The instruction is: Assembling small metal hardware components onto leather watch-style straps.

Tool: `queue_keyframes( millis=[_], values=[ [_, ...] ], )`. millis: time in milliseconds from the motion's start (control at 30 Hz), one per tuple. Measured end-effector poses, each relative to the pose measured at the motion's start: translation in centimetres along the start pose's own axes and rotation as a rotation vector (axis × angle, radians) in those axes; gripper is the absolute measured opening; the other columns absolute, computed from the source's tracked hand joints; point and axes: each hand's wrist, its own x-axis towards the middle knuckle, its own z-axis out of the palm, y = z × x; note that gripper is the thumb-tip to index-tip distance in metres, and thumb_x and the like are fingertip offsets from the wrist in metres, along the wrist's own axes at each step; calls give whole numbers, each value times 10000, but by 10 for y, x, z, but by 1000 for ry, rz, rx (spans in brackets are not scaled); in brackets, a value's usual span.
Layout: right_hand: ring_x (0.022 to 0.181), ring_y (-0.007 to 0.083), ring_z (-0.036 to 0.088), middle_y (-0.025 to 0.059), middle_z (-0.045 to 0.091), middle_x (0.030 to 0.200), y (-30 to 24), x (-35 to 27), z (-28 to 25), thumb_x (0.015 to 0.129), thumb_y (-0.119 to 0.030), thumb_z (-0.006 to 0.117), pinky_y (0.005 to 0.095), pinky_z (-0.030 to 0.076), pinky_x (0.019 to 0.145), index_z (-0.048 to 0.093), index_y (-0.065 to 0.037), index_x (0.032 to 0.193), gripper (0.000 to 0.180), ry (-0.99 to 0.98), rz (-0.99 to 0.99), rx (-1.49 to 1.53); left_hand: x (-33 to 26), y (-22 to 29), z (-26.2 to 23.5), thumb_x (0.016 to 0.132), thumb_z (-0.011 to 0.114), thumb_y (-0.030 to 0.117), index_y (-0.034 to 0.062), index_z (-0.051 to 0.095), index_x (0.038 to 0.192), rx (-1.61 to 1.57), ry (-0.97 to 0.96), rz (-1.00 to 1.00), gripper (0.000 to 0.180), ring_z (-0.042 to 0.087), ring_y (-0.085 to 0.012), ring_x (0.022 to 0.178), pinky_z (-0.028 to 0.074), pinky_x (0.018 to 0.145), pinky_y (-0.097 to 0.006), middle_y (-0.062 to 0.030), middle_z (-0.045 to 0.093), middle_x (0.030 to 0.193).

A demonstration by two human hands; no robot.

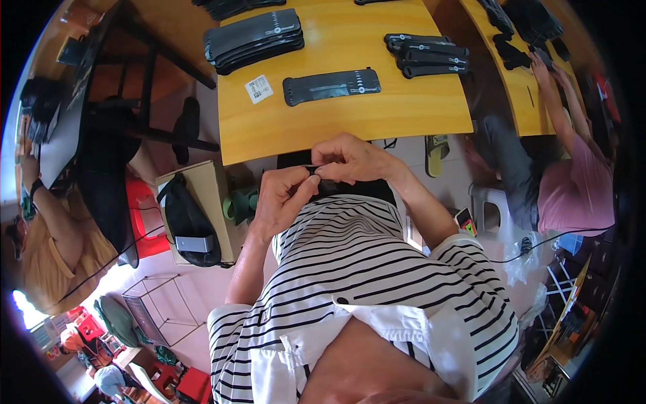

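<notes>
Yellow wood is filling the upper middle of the frame: a smooth, glossy table [377, 114] whose near edge is running just above the person's hands, leaving a bare band of board along that edge.

Below that edge, at the centre of the frame, both hands are pinching a small black piece [321, 180] against the chest of a black-and-white striped shirt [363, 269]. The left hand [281, 200] is curling narrow around its left end, thumb and fingers pressed together on it. The right hand [350, 158] is closing over its top from the right, fingertips gripping. What the piece is exactly, I cannot tell; it is mostly hidden.

On the table, one flat black strap [331, 86] with a pale printed mark is lying alone, long and matte, with rounded ends. Just left of it one small white label [258, 88] is lying. Further up-left, one stack of the same straps [254, 39] is sitting; upper right, four narrower black strips [428, 55] are lying side by side.

At the left of the frame, a black pouch [188, 222] is resting on a tan cardboard box [208, 182]. At the right, another person in a pink shirt [575, 195] is reaching onto a second yellow table.
</notes>
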Motion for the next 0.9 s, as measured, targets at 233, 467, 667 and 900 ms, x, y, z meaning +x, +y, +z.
queue_keyframes(
  millis=[233, 467, 667, 900],
  values=[
    [426, 39, 446, -1, 503, 525, -6, -11, 10, 850, -136, 510, 173, 318, 376, 532, -35, 677, 202, 58, 153, 462, 1, 2, 6, 855, 518, 114, -12, 543, 621, -242, 1, -66, 267, 455, -48, 483, 343, 442, -195, -9, 500, 539],
    [386, 42, 407, -3, 480, 510, 0, -5, 26, 849, -123, 501, 173, 299, 357, 519, -39, 663, 205, 252, 39, 237, 6, -6, 7, 865, 558, 205, 7, 519, 610, -134, 38, -199, 326, 440, -40, 473, 327, 420, -188, 10, 473, 515],
    [389, 52, 401, 17, 466, 507, 7, -4, 29, 843, -120, 481, 185, 288, 367, 505, -39, 661, 200, 209, 117, 547, 11, 6, 4, 890, 547, 234, 31, 523, 594, -380, 11, -300, 360, 414, -21, 446, 296, 398, -170, 26, 461, 499],
    [366, 84, 362, 33, 436, 493, 4, 6, 26, 823, -190, 505, 203, 275, 353, 469, -54, 665, 212, 474, 176, 848, 27, -11, 19, 900, 530, 250, 88, 488, 550, -494, 269, -203, 388, 324, -13, 382, 210, 369, -173, 57, 406, 463]
  ],
)
